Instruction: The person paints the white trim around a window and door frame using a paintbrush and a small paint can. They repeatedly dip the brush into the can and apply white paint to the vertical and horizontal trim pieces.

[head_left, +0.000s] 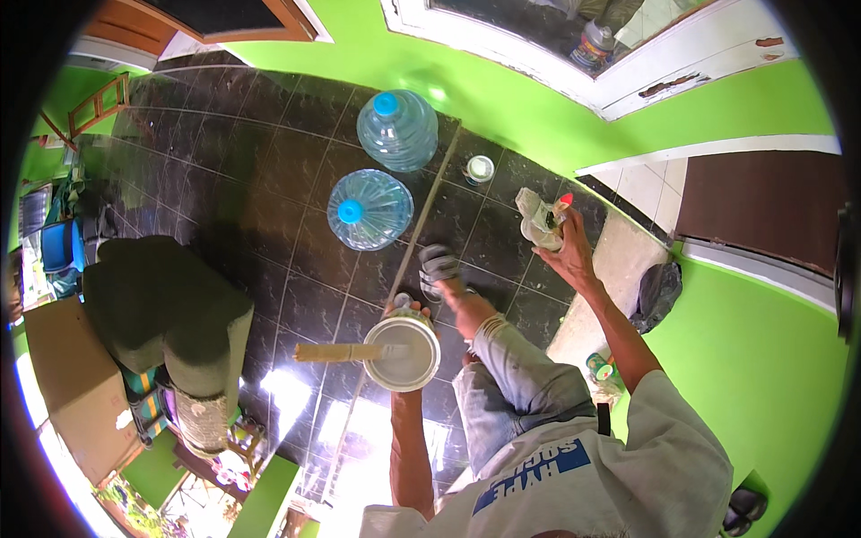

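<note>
My left hand is wrapped around a paint can from beneath and its far side, with the fingertips showing past the rim. The can holds something whitish. A flat paintbrush rests over the rim, its wooden handle pointing left and its bristle end inside the can. Out to the right, my right hand is closed on a crumpled, pale plastic bag. A red-tipped object sticks up beside the bag at my fingers; its kind is unclear.
Two clear water jugs with blue caps stand on the dark tiled floor. A small open tin is near the green wall. Stacked cushions and a cardboard box fill the left. A black bag lies at right.
</note>
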Demonstrator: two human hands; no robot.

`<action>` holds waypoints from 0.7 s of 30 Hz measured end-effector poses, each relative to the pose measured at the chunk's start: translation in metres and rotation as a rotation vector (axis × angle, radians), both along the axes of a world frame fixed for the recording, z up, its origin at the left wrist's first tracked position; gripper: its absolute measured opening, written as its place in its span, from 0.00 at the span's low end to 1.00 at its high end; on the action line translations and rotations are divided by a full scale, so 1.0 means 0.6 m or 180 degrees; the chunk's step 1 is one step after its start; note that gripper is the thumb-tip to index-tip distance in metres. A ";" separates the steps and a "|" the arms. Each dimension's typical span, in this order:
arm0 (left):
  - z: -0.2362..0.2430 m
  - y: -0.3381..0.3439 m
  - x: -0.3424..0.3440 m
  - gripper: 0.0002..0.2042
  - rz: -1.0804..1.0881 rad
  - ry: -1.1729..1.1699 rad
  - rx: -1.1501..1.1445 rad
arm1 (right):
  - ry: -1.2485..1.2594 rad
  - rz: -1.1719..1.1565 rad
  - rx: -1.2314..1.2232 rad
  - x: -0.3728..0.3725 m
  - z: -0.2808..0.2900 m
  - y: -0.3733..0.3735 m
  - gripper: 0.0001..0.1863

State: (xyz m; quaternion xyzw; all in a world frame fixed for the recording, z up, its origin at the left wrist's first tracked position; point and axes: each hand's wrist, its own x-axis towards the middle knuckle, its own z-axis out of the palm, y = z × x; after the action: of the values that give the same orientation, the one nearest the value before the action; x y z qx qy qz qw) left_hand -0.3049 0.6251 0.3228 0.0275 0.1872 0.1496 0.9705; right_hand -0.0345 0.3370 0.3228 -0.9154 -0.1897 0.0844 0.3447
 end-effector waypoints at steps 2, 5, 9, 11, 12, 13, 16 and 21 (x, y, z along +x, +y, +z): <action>0.022 -0.052 0.036 0.33 0.0060 -0.0155 -0.0276 | -0.0185 0.0243 -0.0014 0.029 -0.024 -0.029 0.46; 0.018 -0.106 0.085 0.34 -0.0167 0.0279 0.0138 | -0.0054 0.0377 0.0189 0.061 -0.067 -0.082 0.44; 0.009 -0.176 0.154 0.33 -0.0024 0.0228 0.0210 | -0.0092 0.0646 0.0099 0.105 -0.132 -0.133 0.50; -0.023 -0.206 0.181 0.32 -0.0002 -0.0154 -0.0602 | -0.0076 0.0775 0.0285 0.125 -0.153 -0.143 0.47; -0.041 -0.229 0.186 0.32 0.0024 -0.0253 -0.0383 | -0.0091 0.0789 0.0378 0.125 -0.179 -0.153 0.45; -0.065 -0.246 0.200 0.31 0.0071 -0.0393 -0.0147 | 0.0018 0.0751 0.0392 0.129 -0.209 -0.162 0.44; -0.154 -0.285 0.265 0.32 0.0210 -0.0490 -0.0295 | 0.0397 0.0742 0.0165 0.187 -0.304 -0.168 0.43; -0.307 -0.307 0.342 0.32 0.0222 -0.0120 -0.0070 | 0.0295 0.0779 0.0202 0.215 -0.516 -0.187 0.48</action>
State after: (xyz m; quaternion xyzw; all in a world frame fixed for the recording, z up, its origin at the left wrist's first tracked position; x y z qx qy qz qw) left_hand -0.0997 0.4408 0.1386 0.0075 0.1714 0.1818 0.9683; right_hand 0.0947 0.2249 0.0131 -0.8692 -0.2865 0.1620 0.3690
